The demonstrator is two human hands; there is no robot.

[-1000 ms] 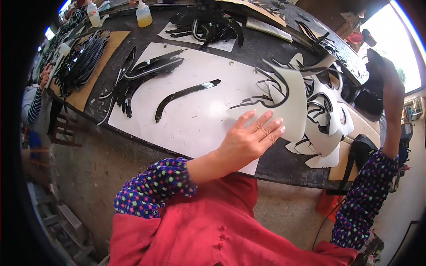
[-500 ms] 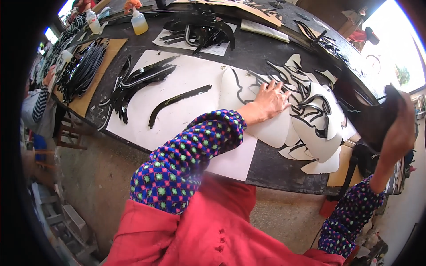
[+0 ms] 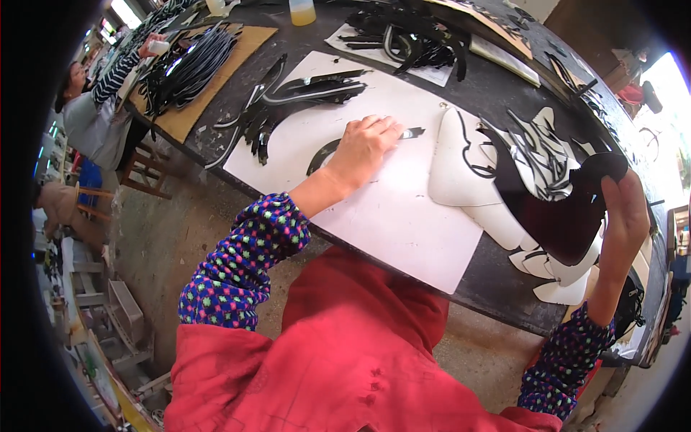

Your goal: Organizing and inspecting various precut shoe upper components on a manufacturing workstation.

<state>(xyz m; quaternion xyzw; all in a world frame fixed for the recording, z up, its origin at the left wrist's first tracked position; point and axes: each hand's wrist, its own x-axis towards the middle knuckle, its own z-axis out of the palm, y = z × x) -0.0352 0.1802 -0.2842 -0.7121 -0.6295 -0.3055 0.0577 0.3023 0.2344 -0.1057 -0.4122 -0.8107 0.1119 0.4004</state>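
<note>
My left hand (image 3: pixel 363 153) is over the white board (image 3: pixel 403 216), fingers bent and close together on a curved black strip (image 3: pixel 322 155). The strip's right end shows past my fingertips; its middle is hidden. At the right, my right hand (image 3: pixel 628 205) grips the edge of a dark, maroon-black shaped piece (image 3: pixel 558 216), with the fingers partly hidden. That piece is held above a pile of white cut pieces with black edging (image 3: pixel 461 173) and covers part of them. More black strips (image 3: pixel 309 92) lie in a heap on the board's far left.
A brown cardboard sheet (image 3: pixel 248 43) with a bundle of black strips (image 3: pixel 191 68) lies at the far left, near a person in a striped sleeve (image 3: pixel 119 75). Another black strip heap (image 3: pixel 410 43) and a bottle of yellow liquid (image 3: pixel 302 13) stand farther back on the dark table.
My left hand has left the white pieces and moved left onto the curved strip. My right hand has brought the dark piece leftward over the white pile. The whole view has shifted.
</note>
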